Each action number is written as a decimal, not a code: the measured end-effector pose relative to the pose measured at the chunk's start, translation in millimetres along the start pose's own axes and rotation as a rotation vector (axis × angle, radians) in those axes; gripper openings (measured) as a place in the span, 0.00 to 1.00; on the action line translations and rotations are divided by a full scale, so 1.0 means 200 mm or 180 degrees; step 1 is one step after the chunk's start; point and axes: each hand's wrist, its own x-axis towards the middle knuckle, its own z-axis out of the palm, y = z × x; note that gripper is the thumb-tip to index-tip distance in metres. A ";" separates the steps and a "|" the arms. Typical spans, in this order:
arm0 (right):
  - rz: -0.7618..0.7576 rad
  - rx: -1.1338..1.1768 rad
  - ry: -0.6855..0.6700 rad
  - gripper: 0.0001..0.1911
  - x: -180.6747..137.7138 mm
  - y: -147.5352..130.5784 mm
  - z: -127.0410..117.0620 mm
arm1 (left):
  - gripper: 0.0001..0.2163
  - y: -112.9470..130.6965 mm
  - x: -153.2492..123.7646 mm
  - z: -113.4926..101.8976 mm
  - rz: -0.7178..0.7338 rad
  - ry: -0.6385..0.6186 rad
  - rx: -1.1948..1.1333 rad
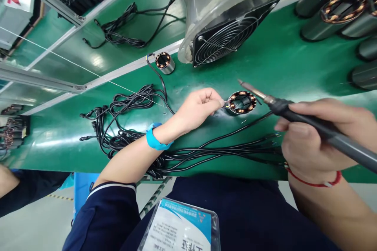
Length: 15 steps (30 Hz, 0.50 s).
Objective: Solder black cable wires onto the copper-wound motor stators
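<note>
On the left of the green bench (279, 59), a tangle of black cables (123, 125) is spread out, with its loose ends run rightwards along the near edge. A small copper coil (164, 62) is seen farther back, beside a caged fan (229, 33).

Right of the cables, the left hand (196, 110), marked by a blue wristband (154, 138), is closed in a pinch on the lead wires (226, 104) at the left rim of the wound coil (242, 102), which is laid flat on the bench near the middle. The soldering iron (294, 111) is gripped like a pen in the closed right hand (312, 141), and its tip is held just beyond the coil's far edge, clear of it.

For a clean joint, the leads are probably best kept pinched and steady well back from the heat, the tip brought only to the bare wire ends, and the copper windings and cable sheaths kept untouched. At the far right, larger wound motors (335, 11) are stacked.
</note>
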 end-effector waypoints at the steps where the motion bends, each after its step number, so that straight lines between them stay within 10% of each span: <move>1: -0.0097 -0.0039 0.0057 0.12 0.00 0.01 0.00 | 0.11 0.00 0.00 0.00 0.0008 -0.0006 -0.0005; 15: -0.0011 0.0432 -0.0062 0.09 -0.04 0.01 -0.02 | 0.12 -0.01 0.01 0.00 0.0010 -0.0016 0.0001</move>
